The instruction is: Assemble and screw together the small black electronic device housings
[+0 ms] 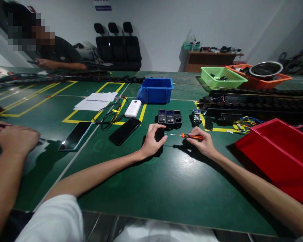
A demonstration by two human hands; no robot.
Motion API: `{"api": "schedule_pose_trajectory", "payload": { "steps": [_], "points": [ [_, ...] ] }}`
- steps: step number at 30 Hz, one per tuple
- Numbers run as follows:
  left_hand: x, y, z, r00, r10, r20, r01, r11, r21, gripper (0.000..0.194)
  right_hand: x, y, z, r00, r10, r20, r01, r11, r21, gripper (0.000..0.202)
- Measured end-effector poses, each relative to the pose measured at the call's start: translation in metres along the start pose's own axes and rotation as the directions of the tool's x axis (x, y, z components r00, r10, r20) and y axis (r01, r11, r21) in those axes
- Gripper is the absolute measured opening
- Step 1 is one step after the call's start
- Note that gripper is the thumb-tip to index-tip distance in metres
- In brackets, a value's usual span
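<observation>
My left hand [154, 143] is closed around a small black box-shaped device [159, 135], held up off its shadow or resting on edge; I cannot tell which. In my right hand [200, 141] is a screwdriver [192, 136] with an orange and black handle. Its thin metal shaft points left, and the tip is at or very near the device's right side. Just beyond my hands stand several black modules [170, 117] in a row. To their right lies a small open assembly [197, 116] with a bare circuit board.
A blue bin [156, 90] stands behind the modules, a red bin [280, 151] at right. Phones [125, 131], a white power bank [133, 108], cables and papers [97, 101] lie left. Green [222, 77] and orange baskets sit far right. Another person's hand [19, 139] is at left.
</observation>
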State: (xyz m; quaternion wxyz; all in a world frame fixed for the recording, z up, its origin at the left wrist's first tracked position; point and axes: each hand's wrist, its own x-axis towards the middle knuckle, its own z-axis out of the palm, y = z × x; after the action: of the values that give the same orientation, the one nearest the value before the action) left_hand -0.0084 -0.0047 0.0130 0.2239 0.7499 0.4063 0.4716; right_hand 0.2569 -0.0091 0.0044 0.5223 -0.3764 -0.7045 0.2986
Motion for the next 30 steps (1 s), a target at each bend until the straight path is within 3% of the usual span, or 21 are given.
{"api": "schedule_pose_trajectory", "payload": {
  "steps": [3,7,12,19,30],
  "points": [
    [-0.0004,0.0007,-0.0002,1.000,0.011,0.003,-0.011,1.000,0.006,0.033,0.0011,-0.0020,-0.0008,0.993,0.109,0.037,-0.111,0.991,0.068,0.020],
    [-0.0010,0.0022,-0.0004,1.000,0.027,-0.002,-0.027,1.000,0.008,0.032,0.0005,-0.0040,-0.0003,0.946,0.301,0.118,-0.317,0.936,0.156,0.029],
    [-0.0010,0.0032,-0.0007,1.000,0.027,-0.007,-0.027,1.000,0.004,0.033,-0.0004,-0.0007,0.0009,0.921,0.366,0.136,-0.379,0.922,0.086,0.034],
    [-0.0012,0.0035,-0.0009,0.999,0.036,-0.012,-0.036,0.999,0.006,0.033,0.0001,-0.0024,-0.0013,0.960,0.264,0.090,-0.253,0.961,-0.112,0.030],
    [-0.0010,0.0016,-0.0003,1.000,0.027,-0.008,-0.027,1.000,0.004,0.033,-0.0001,-0.0036,0.0000,0.998,0.054,0.011,-0.053,0.996,-0.065,0.022]
  ]
}}
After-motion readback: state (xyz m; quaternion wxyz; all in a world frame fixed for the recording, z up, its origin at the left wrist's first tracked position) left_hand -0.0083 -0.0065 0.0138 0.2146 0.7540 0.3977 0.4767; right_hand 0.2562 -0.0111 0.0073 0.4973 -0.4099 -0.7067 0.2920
